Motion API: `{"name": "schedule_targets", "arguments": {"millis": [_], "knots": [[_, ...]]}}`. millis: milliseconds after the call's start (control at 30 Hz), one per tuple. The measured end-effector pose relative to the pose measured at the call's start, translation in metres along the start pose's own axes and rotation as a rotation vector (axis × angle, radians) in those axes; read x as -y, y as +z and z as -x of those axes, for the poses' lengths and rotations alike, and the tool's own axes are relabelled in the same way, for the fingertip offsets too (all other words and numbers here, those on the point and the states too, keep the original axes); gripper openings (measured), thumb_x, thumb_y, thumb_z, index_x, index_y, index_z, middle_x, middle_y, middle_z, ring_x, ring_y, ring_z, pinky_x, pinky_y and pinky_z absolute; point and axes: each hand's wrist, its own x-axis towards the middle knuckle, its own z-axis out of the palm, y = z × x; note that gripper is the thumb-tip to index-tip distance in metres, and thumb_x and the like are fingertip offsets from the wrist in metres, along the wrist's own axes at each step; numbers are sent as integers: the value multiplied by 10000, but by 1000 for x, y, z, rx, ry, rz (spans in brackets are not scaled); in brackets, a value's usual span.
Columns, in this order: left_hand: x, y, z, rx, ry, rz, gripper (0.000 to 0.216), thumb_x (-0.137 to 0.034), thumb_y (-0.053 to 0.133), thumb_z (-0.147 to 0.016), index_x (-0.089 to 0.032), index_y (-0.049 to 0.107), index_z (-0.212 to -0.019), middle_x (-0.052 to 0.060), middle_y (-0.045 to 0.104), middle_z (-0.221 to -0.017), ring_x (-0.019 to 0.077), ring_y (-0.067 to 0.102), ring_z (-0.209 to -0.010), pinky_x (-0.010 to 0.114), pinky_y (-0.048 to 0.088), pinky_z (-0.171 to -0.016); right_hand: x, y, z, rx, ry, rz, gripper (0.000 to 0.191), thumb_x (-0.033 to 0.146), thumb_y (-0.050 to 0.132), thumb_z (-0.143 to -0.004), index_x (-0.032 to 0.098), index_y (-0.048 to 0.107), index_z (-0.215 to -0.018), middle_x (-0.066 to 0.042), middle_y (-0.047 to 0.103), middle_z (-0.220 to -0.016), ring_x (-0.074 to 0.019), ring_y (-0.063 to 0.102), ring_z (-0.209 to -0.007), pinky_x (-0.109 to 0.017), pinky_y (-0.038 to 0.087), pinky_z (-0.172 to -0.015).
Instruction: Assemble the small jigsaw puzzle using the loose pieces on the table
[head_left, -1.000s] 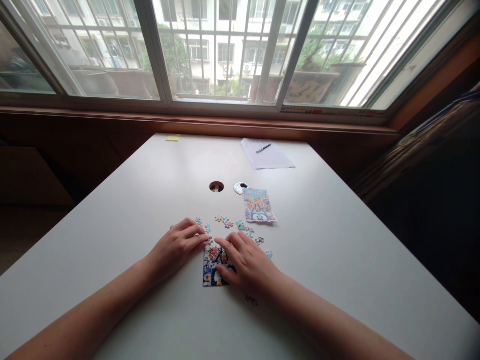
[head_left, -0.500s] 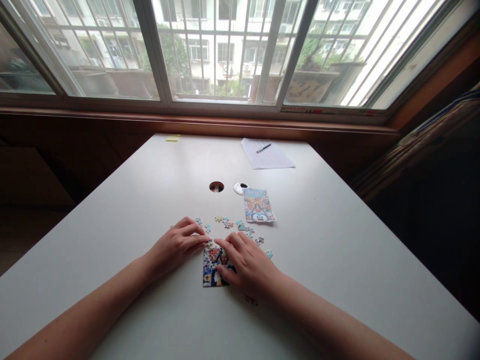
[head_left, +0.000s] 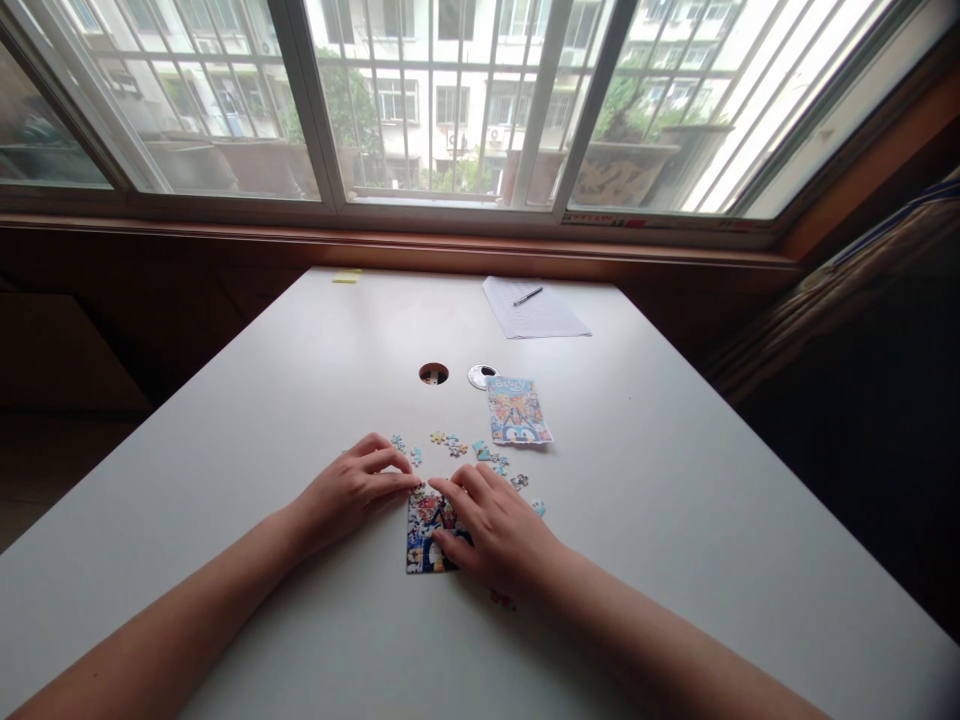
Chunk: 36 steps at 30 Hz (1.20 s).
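Observation:
A partly joined jigsaw puzzle [head_left: 420, 545] lies flat on the white table, its right side hidden under my right hand. At the puzzle's upper left corner, my left hand [head_left: 367, 478] pinches a small puzzle piece [head_left: 419, 491], largely covered by the fingertips. My right hand [head_left: 487, 520] rests over the puzzle with thumb and index finger apart, touching its surface. Loose puzzle pieces [head_left: 454, 445] lie in an arc beyond both hands. One reddish puzzle piece [head_left: 502, 600] sits below my right wrist.
A printed picture sheet [head_left: 517, 412] lies beyond the pieces, touching a round metal cover [head_left: 481, 377]. Left of it is a cable hole [head_left: 433, 374] in the table. Papers [head_left: 532, 318] with a pen [head_left: 528, 297] and yellow slips [head_left: 346, 276] lie near the window.
Both hands stay in nearly the same place. The left fingertips have shifted very slightly toward the puzzle's upper left corner with the piece.

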Motion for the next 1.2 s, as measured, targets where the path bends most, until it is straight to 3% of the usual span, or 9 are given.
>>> {"name": "schedule_targets", "arguments": {"millis": [733,1200], "knots": [[-4,-3,3,37,-6,-13,268,-193,581,-1012,-274,685,-1245,57,700,-1116,221,537,-1059,368,543,-913,0,-2,-1,58,-14,15,386,360,567,-992,237,608,-1355,-102,587,-1080,-241,493,-905,-421,502,-879],[-6,-12,11,62,67,-90,276,-186,639,-970,-282,679,-1226,36,695,-1083,208,554,-1032,343,529,-920,-1,0,-1,64,-11,7,380,370,574,-996,251,600,-1356,-106,595,-1088,-246,485,-912,-407,474,-876]]}}
